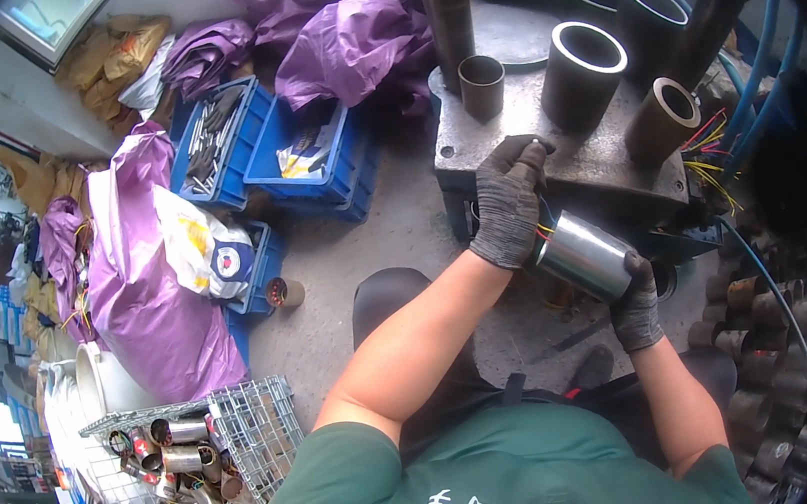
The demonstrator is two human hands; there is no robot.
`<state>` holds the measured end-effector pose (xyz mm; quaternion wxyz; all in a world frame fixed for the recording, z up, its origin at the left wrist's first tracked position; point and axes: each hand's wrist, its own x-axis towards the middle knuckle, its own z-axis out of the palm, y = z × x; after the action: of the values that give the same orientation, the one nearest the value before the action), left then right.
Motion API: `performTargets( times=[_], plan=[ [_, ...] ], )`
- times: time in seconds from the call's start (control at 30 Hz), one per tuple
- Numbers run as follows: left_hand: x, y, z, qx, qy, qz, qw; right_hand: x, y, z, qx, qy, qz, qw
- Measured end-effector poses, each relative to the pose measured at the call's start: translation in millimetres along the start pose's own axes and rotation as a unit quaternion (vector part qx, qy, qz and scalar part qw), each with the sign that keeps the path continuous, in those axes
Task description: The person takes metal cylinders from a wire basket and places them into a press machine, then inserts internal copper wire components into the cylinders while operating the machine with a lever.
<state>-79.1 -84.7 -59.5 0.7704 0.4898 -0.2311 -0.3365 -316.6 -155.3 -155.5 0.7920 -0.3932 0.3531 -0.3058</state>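
My right hand [636,306], in a dark grey glove, grips the lower right end of a shiny metal cylinder [585,256], held tilted in front of the machine. Coloured wires come out of its upper left end. Just above that end is my gloved left hand [505,204], its fingers closed together. A small pale tip shows at its fingertips, too small to name. Beyond the hands is a machine's steel table [462,134]. On it stand a thin-walled metal ring [483,91], a thick dark tube [581,89] and a smaller thick tube [658,128].
Two steel columns [447,15] rise from the machine. Metal cylinders [768,308] are stacked at the right. Blue crates [309,178] and purple sheeting [141,284] lie at the left. A wire basket [256,426] at lower left holds cylinders with wires. A loose cylinder [285,293] stands on the floor.
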Motion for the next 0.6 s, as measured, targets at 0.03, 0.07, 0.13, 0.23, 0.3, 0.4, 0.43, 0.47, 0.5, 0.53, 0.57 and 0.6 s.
performTargets(
  times=[0.03,0.07,0.13,0.23,0.3,0.4,0.43,0.47,0.5,0.53,0.57,0.6],
  plan=[
    [0,-1,-3,0.002,-0.001,0.007,1.000,-3,-4,3,0.000,-0.009,-0.002,1.000],
    [0,-2,-5,0.003,-0.004,0.012,1.000,-7,-7,7,-0.001,-0.016,-0.004,1.000],
    [0,-3,-7,-0.013,0.001,0.005,1.000,-5,-4,0,0.005,0.005,-0.009,1.000],
    [7,-6,-8,-0.067,0.027,-0.046,0.996,0,-2,-8,0.011,0.010,-0.025,1.000],
    [9,-7,-6,-0.117,0.042,-0.086,0.989,0,-5,-11,-0.001,0.000,-0.018,1.000],
    [7,-7,-6,-0.177,0.021,-0.100,0.979,3,-6,-16,0.012,0.041,0.004,0.999],
    [7,-6,-6,-0.174,0.018,-0.088,0.981,3,-7,-20,0.026,0.045,0.016,0.999],
    [7,-4,-2,-0.176,0.013,-0.078,0.981,3,-11,-27,0.035,0.054,0.025,0.998],
    [6,0,1,-0.182,0.021,-0.064,0.981,4,-14,-31,0.034,0.071,0.031,0.996],
    [6,0,-2,-0.169,0.019,-0.060,0.984,4,-15,-33,0.035,0.056,0.008,0.998],
    [8,-3,-4,-0.160,0.016,-0.057,0.985,3,-22,-27,0.033,0.042,-0.018,0.998],
    [9,-1,-3,-0.152,0.009,-0.054,0.987,2,-29,-22,0.029,0.030,-0.047,0.998]
  ],
)
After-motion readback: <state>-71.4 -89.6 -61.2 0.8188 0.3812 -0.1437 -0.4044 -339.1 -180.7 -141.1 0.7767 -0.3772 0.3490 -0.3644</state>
